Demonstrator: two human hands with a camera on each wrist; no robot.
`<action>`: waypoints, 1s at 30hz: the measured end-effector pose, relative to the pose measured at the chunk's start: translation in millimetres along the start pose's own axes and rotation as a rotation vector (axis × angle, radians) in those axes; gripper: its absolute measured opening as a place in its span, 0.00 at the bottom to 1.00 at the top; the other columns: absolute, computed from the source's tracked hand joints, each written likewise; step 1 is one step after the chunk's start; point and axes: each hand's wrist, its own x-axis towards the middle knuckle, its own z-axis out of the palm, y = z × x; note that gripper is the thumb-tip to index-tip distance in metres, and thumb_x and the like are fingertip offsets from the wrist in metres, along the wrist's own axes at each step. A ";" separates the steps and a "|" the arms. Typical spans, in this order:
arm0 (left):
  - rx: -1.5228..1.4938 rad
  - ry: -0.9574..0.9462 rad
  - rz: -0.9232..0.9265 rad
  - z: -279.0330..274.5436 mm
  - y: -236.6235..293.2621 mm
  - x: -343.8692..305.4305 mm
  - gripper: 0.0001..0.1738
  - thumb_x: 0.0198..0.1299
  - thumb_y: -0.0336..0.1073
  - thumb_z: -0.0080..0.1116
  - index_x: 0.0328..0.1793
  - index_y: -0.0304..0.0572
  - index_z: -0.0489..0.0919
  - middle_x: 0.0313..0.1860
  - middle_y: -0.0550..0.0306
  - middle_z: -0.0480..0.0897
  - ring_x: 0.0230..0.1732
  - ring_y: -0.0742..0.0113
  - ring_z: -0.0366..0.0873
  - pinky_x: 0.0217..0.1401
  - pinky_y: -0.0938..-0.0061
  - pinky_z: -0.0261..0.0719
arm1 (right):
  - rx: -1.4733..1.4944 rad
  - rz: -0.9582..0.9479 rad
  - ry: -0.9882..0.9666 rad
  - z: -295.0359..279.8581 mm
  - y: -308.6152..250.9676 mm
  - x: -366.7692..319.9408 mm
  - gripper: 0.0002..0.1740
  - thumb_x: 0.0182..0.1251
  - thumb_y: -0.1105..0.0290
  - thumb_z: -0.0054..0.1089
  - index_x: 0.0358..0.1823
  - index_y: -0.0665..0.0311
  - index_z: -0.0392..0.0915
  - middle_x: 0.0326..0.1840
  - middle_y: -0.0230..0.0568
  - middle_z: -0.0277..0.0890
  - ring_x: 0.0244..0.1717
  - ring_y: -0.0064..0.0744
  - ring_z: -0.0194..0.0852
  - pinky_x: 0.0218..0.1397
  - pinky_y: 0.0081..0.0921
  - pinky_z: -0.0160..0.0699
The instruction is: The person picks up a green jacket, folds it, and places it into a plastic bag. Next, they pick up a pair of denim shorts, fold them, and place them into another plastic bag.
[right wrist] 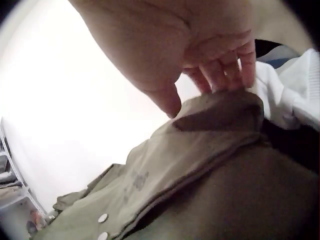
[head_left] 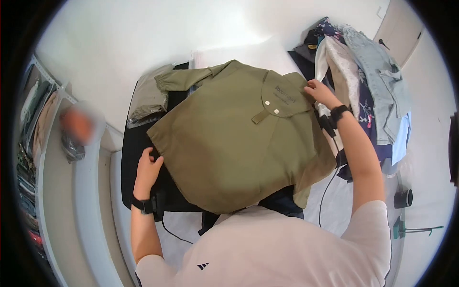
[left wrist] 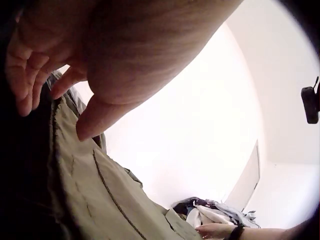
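Note:
An olive-green garment (head_left: pixel 224 143) with a printed flap (head_left: pixel 282 98) and two pale snaps lies spread over a black surface. At its left edge is my left hand (head_left: pixel 149 170), fingers loosely bent. In the left wrist view the thumb (left wrist: pixel 95 120) reaches over the cloth while the other fingers stay by its edge. My right hand (head_left: pixel 324 94) is at the upper right, beside the flap. The right wrist view has its fingertips (right wrist: pixel 232 82) on the raised fold of cloth, with the thumb spread apart from them.
Folded clothes in clear plastic (head_left: pixel 146 103) lie at the upper left of the black board (head_left: pixel 131 177). A heap of clothes, with light-blue denim (head_left: pixel 377 71), rises at the right. Shelving (head_left: pixel 48 158) with garments stands left. A black cable (head_left: pixel 327 191) runs near my right arm.

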 end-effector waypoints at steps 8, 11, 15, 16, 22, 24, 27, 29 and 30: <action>0.008 0.006 -0.181 11.5 52.1 -29.5 0.39 0.49 0.44 0.67 0.63 0.30 0.65 0.36 0.41 0.81 0.40 0.49 0.81 0.44 0.66 0.77 | -0.331 0.298 0.011 17.3 -19.1 21.3 0.29 0.59 0.50 0.56 0.39 0.76 0.79 0.39 0.62 0.78 0.43 0.57 0.77 0.48 0.41 0.75; 0.011 -0.009 -0.041 22.6 52.1 -25.2 0.35 0.49 0.31 0.64 0.64 0.32 0.63 0.51 0.32 0.77 0.56 0.40 0.74 0.57 0.61 0.73 | -0.311 0.037 0.177 12.1 -17.3 15.9 0.22 0.62 0.52 0.54 0.34 0.67 0.80 0.36 0.58 0.78 0.40 0.56 0.76 0.44 0.43 0.74; -0.111 -0.043 0.039 11.3 34.8 -16.0 0.34 0.49 0.30 0.64 0.64 0.38 0.65 0.56 0.36 0.75 0.59 0.43 0.73 0.59 0.64 0.72 | -0.279 0.006 0.219 -8.1 -4.0 8.8 0.22 0.62 0.51 0.55 0.33 0.66 0.79 0.33 0.55 0.78 0.38 0.54 0.77 0.42 0.43 0.73; -0.113 -0.048 0.041 7.0 30.4 -13.2 0.34 0.49 0.30 0.64 0.64 0.38 0.65 0.56 0.36 0.75 0.59 0.43 0.73 0.59 0.64 0.72 | -0.282 0.011 0.218 -7.7 2.1 6.5 0.22 0.62 0.51 0.55 0.33 0.66 0.79 0.33 0.55 0.78 0.38 0.54 0.77 0.42 0.43 0.73; -0.057 -0.132 -0.265 -36.0 21.6 -2.4 0.35 0.53 0.35 0.63 0.67 0.39 0.64 0.38 0.50 0.80 0.34 0.64 0.80 0.38 0.74 0.77 | -0.393 -0.013 -0.018 -22.8 -3.3 -1.3 0.15 0.60 0.59 0.59 0.34 0.66 0.80 0.32 0.51 0.79 0.38 0.47 0.78 0.42 0.36 0.74; -0.174 0.000 -0.164 -54.1 -6.5 11.2 0.34 0.56 0.36 0.62 0.68 0.39 0.64 0.31 0.57 0.77 0.25 0.74 0.73 0.29 0.78 0.73 | -0.411 -0.071 -0.111 -42.6 -41.4 11.9 0.16 0.58 0.59 0.60 0.35 0.67 0.79 0.34 0.50 0.80 0.38 0.45 0.79 0.43 0.34 0.75; -0.029 0.045 -0.077 -82.4 -5.0 35.1 0.27 0.57 0.37 0.61 0.62 0.36 0.70 0.37 0.50 0.80 0.28 0.67 0.76 0.34 0.73 0.75 | -0.346 -0.310 -0.172 -41.2 -100.9 45.4 0.17 0.55 0.57 0.59 0.33 0.67 0.80 0.31 0.53 0.80 0.34 0.49 0.79 0.41 0.39 0.76; 0.024 0.060 -0.039 -83.5 -9.2 58.1 0.26 0.56 0.37 0.61 0.59 0.35 0.72 0.40 0.48 0.81 0.32 0.63 0.79 0.38 0.71 0.77 | -0.334 -0.356 -0.249 -22.5 -156.9 60.4 0.19 0.55 0.56 0.58 0.35 0.67 0.81 0.31 0.55 0.80 0.35 0.50 0.78 0.41 0.39 0.76; 0.060 0.019 0.040 -72.7 -19.8 74.5 0.24 0.55 0.38 0.62 0.56 0.34 0.74 0.42 0.46 0.81 0.37 0.58 0.80 0.43 0.68 0.77 | -0.334 -0.342 -0.312 -11.6 -187.4 67.1 0.19 0.55 0.56 0.58 0.35 0.67 0.81 0.32 0.55 0.80 0.36 0.51 0.78 0.42 0.38 0.76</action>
